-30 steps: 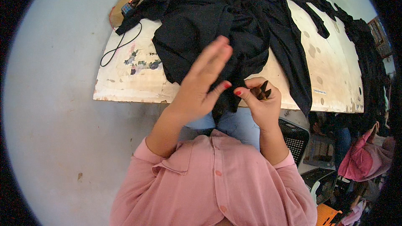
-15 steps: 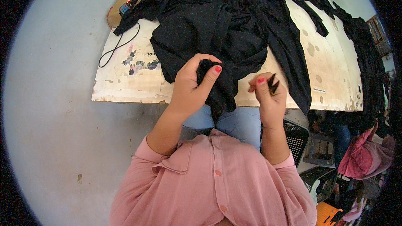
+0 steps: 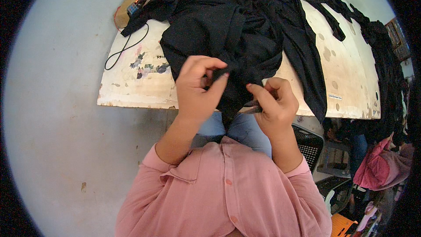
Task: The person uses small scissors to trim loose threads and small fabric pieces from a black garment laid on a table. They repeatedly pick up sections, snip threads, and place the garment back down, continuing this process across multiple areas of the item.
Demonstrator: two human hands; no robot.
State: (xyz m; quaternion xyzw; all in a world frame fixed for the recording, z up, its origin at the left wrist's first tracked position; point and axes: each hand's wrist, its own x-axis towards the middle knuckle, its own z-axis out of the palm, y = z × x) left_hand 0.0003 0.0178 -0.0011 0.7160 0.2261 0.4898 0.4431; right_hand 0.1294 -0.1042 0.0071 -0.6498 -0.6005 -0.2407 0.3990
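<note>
A black garment (image 3: 197, 30) lies bunched over the table, and one end of it hangs past the near edge toward my lap. My left hand (image 3: 195, 87) pinches a fold of this cloth between thumb and fingers. Close by on the right, my right hand (image 3: 278, 101) is curled around small dark thread snips (image 3: 252, 106), their blades blurred and pointing left toward the cloth. Its thumb and forefinger come near or touch the garment's edge; I cannot tell which.
The pale, stained table (image 3: 127, 90) has a near edge just in front of me. A small box with a lit device (image 3: 133, 9) and a looped black cable (image 3: 144, 37) sit at the far left. Black plastic crates (image 3: 309, 142) stand below on the right, near another person's pink clothing (image 3: 377, 166).
My right hand has moved left to the cloth, and the snips have swung from pointing up to pointing left. My left hand keeps its hold, with its fingers slightly shifted.
</note>
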